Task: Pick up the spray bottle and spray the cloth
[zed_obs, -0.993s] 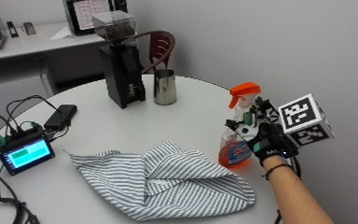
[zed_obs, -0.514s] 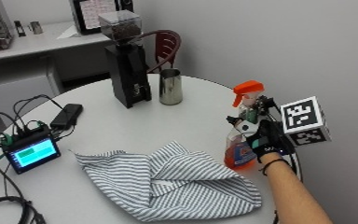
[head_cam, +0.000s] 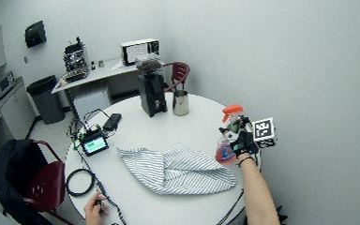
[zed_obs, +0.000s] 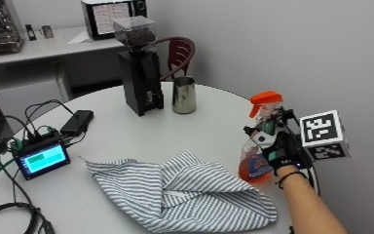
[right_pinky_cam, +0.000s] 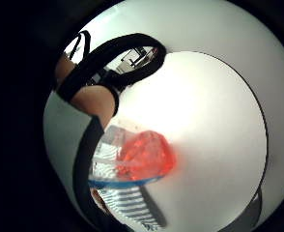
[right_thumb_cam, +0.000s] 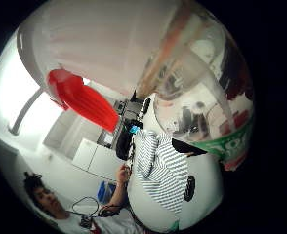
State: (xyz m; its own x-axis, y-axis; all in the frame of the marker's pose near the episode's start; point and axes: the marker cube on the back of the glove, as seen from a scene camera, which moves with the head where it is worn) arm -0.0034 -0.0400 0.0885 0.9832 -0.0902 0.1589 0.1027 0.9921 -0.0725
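While the spray bottle (zed_obs: 259, 146) is gripped by the gloved right hand (zed_obs: 283, 152) at right of the outside view, its base looks lifted off the table (zed_obs: 141, 141). The striped cloth (zed_obs: 180, 191) is spread at lower centre.

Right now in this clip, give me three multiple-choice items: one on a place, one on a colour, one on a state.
1. Where does the cloth lie?
A. flat on the table, beside the bottle
B. over the grinder
C. in the cup

2. What colour is the bottle's spray head?
A. blue
B. orange-red
C. white

3. What is the right hand doing?
A. resting flat on the cloth
B. hanging idle off the table
C. gripping the bottle

Answers:
1. A: the striped cloth is spread on the round table, next to the bottle.
2. B: the outside view shows an orange-red head on top.
3. C: the gloved fingers wrap round the bottle's neck.
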